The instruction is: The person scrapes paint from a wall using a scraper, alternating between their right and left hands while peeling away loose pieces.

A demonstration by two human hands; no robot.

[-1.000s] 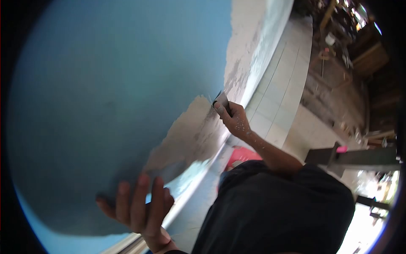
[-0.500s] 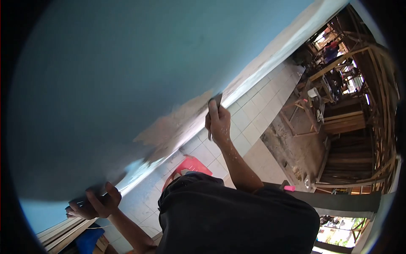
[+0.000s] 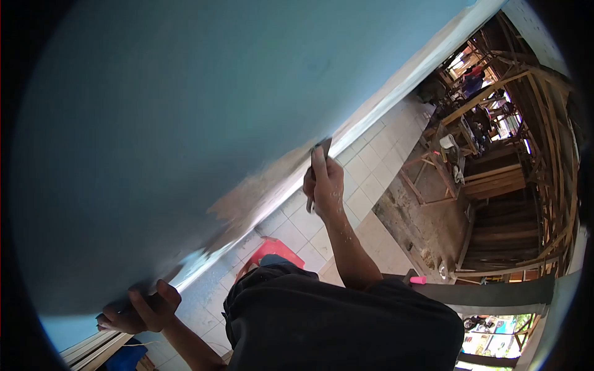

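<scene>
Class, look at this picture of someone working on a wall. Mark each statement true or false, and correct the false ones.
1. The right hand presses a scraper against the blue wall. True.
2. The paint is whole all over the wall. False: a bare brownish patch shows beside the scraper.
3. A red plastic thing sits on the white tiled floor. True.
4. Both hands grip the scraper. False: the left hand is far off, at the wall's lower edge.
5. The person wears white. False: the shirt is black.
</scene>
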